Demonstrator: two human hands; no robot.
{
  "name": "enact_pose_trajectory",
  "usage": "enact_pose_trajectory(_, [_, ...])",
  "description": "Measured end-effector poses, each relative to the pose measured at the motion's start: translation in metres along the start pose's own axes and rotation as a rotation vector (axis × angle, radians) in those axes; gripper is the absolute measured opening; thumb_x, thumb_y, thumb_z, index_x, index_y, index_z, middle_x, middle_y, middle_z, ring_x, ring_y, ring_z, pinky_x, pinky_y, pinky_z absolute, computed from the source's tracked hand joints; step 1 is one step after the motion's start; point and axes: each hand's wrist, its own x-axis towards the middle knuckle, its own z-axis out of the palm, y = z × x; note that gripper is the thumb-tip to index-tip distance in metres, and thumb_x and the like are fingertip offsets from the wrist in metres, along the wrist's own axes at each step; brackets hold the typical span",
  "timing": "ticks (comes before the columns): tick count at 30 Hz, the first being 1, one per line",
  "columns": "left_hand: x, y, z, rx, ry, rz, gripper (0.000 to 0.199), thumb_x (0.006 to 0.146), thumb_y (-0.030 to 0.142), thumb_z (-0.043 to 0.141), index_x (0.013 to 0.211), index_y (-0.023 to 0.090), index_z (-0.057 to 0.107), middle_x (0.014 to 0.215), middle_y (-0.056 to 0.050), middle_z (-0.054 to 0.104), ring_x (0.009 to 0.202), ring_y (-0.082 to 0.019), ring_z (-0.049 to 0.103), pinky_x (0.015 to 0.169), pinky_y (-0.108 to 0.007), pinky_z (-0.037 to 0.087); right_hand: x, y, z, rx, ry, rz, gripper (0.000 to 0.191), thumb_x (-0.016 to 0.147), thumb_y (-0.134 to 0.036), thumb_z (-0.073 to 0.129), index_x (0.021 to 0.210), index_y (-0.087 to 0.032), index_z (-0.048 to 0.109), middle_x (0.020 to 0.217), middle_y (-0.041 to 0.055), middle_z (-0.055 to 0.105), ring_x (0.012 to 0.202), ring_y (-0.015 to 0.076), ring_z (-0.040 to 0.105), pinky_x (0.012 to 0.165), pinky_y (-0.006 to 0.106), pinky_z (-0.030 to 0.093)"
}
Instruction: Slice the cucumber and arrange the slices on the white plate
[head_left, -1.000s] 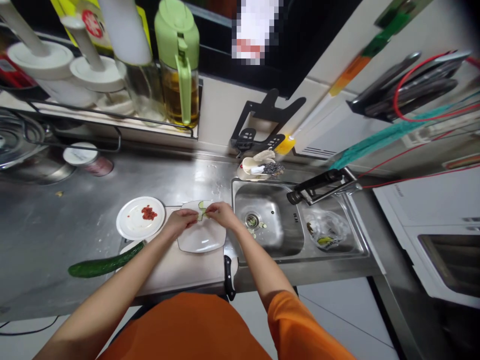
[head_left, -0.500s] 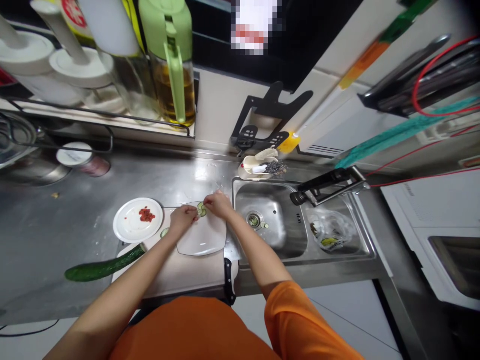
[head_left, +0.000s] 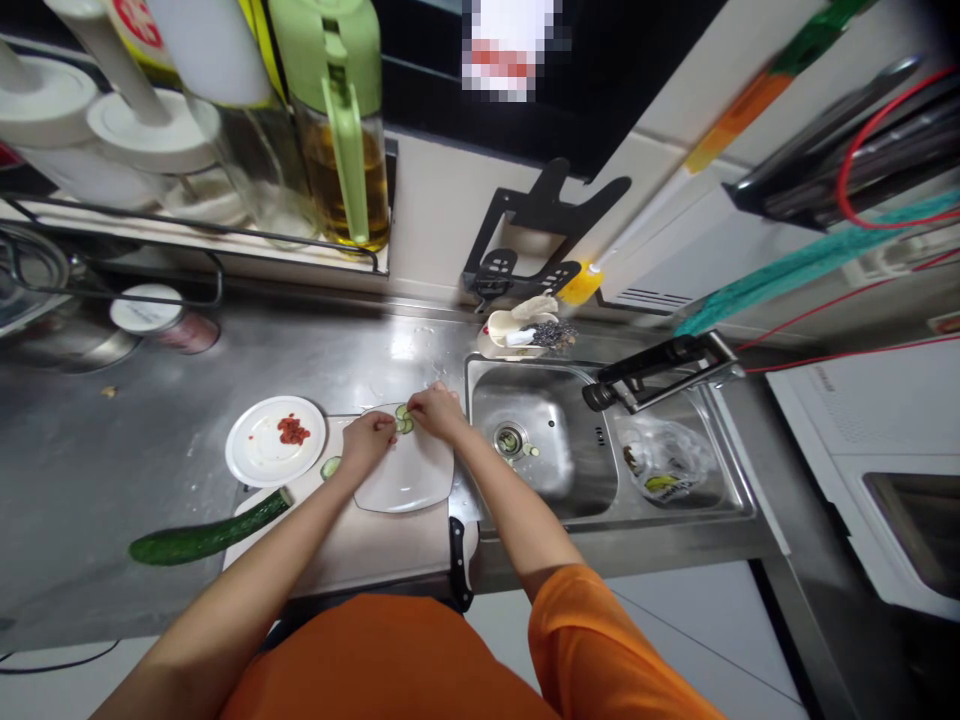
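Note:
Several thin cucumber slices (head_left: 404, 424) overlap near the far edge of a white squarish plate (head_left: 405, 485), which rests on a white cutting board (head_left: 352, 550). My left hand (head_left: 367, 442) is closed in a pinch at the left side of these slices. From the right, my right hand (head_left: 437, 411) pinches at the edge of a slice with closed fingers. Other slices (head_left: 330, 467) lie on the board, partly behind my left wrist. A cut cucumber (head_left: 206, 535) lies to the left, its cut end over the board. The exact grip of my fingertips is small and partly hidden.
Left of the board stands a round white plate (head_left: 251, 462) with chopped red pieces (head_left: 293, 430). A black-handled knife (head_left: 458, 560) lies at the board's right edge. The sink (head_left: 551, 470) holds slices by its drain and a plastic bag (head_left: 667, 455). Bottles (head_left: 341, 150) stand on a rack.
The view has shifted very slightly. Both hands stay at the cucumber slices on the plate, with hardly any visible movement.

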Motion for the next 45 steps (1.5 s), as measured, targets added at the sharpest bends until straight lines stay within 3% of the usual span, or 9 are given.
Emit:
enact_pose_trajectory(8, [-0.003, 0.002, 0.003, 0.223, 0.110, 0.154, 0.017, 0.073, 0.025, 0.055, 0.084, 0.021, 0.067, 0.078, -0.002, 0.071, 0.075, -0.018, 0.063, 0.072, -0.025, 0.042, -0.001, -0.002, 0.003, -0.017, 0.023, 0.003, 0.018, 0.083, -0.025, 0.052, 0.089, -0.026, 0.069, 0.091, 0.0035, 0.068, 0.100, 0.0233, 0.042, 0.078, 0.035, 0.028])
enact_pose_trajectory(21, [-0.003, -0.002, 0.008, 0.357, 0.131, 0.310, 0.017, 0.079, 0.025, 0.050, 0.086, 0.020, 0.065, 0.081, -0.005, 0.068, 0.072, -0.018, 0.059, 0.066, -0.026, 0.039, -0.004, -0.004, 0.008, -0.060, 0.060, 0.012, 0.018, 0.086, -0.025, 0.048, 0.089, -0.025, 0.066, 0.095, 0.0049, 0.066, 0.102, 0.0233, 0.039, 0.075, 0.034, 0.027])
enact_pose_trajectory(36, [-0.002, -0.001, 0.008, 0.376, 0.123, 0.339, 0.014, 0.079, 0.024, 0.049, 0.077, 0.019, 0.062, 0.077, -0.005, 0.065, 0.074, -0.019, 0.057, 0.068, -0.027, 0.038, -0.010, -0.007, 0.008, -0.100, 0.083, 0.027, 0.020, 0.088, -0.025, 0.046, 0.087, -0.024, 0.067, 0.093, 0.0070, 0.063, 0.102, 0.0239, 0.039, 0.074, 0.034, 0.028])
enact_pose_trajectory(41, [-0.009, 0.004, -0.008, 0.340, 0.128, 0.346, 0.016, 0.079, 0.026, 0.049, 0.081, 0.019, 0.064, 0.081, -0.004, 0.068, 0.074, -0.018, 0.059, 0.071, -0.026, 0.040, -0.023, -0.003, 0.001, -0.051, 0.139, 0.066, 0.021, 0.088, -0.025, 0.046, 0.090, -0.024, 0.067, 0.092, 0.0056, 0.064, 0.102, 0.0232, 0.040, 0.074, 0.033, 0.029])
enact_pose_trajectory(45, [-0.020, -0.008, -0.043, 0.373, 0.196, 0.369, 0.024, 0.083, 0.032, 0.046, 0.089, 0.021, 0.066, 0.087, -0.005, 0.068, 0.076, -0.018, 0.059, 0.073, -0.026, 0.042, -0.046, -0.005, 0.005, 0.024, 0.191, 0.119, 0.020, 0.086, -0.025, 0.048, 0.089, -0.024, 0.068, 0.093, 0.0048, 0.065, 0.101, 0.0227, 0.041, 0.073, 0.032, 0.029])
